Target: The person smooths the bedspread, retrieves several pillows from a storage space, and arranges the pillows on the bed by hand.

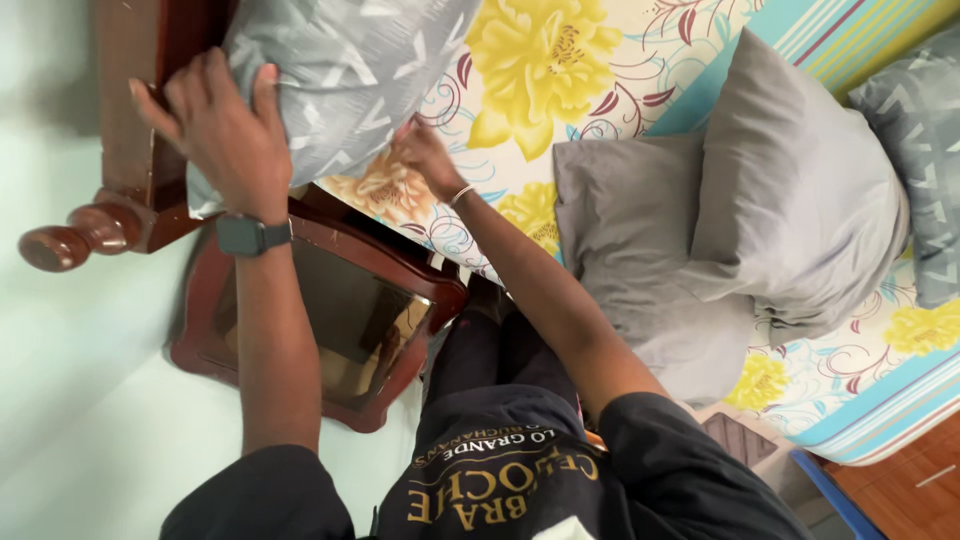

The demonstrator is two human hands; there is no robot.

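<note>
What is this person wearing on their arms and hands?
Both hands are bare, no gloves. The left hand has a dark square smartwatch on its wrist. The right hand has a thin pale bracelet. Short dark sleeves end above the elbows; the forearms are uncovered.
</note>
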